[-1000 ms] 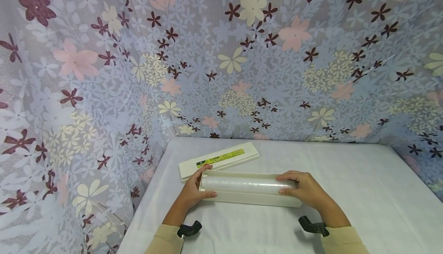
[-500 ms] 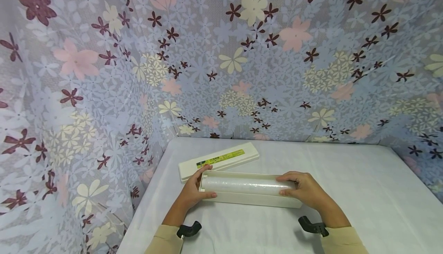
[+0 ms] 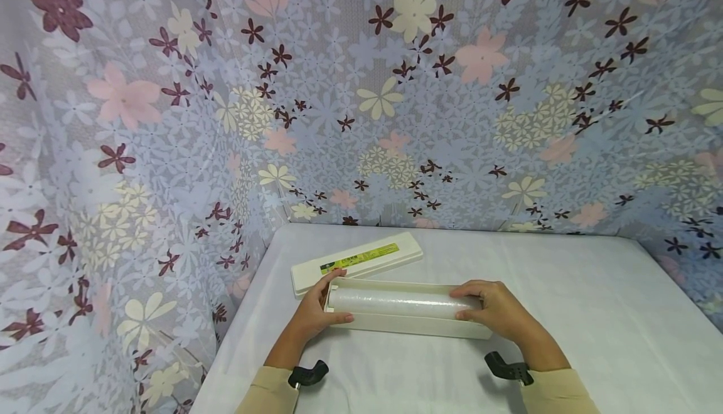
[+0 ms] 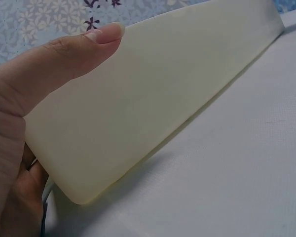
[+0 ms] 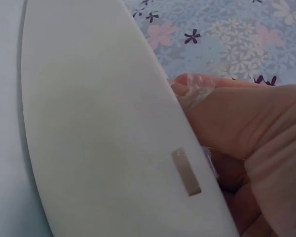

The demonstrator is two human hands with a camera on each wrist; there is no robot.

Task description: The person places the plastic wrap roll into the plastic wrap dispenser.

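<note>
A long cream box [image 3: 407, 325] lies lidless across the white table, with a roll of clear cling film [image 3: 390, 302] inside it. My left hand [image 3: 315, 311] grips the box's left end, thumb on the front wall and fingers round the far side. In the left wrist view the left thumb [image 4: 84, 52] lies along the top edge of the long wall. At the other end my right hand [image 3: 501, 311] pinches the roll, thumb in front and fingers behind. Loose clear film [image 5: 200, 89] shows around the thumb in the right wrist view; the other fingers are partly hidden by the box wall.
Just behind the box lies its cream lid [image 3: 409, 249], set at a slant, with a green and yellow label [image 3: 361, 257]. The white-covered table [image 3: 587, 295] stretches right. Flower-patterned curtains [image 3: 429, 100] hang behind it and on the left.
My right hand has shifted very slightly to the left at the roll's end. The box, the lid and my left hand stay where they were.
</note>
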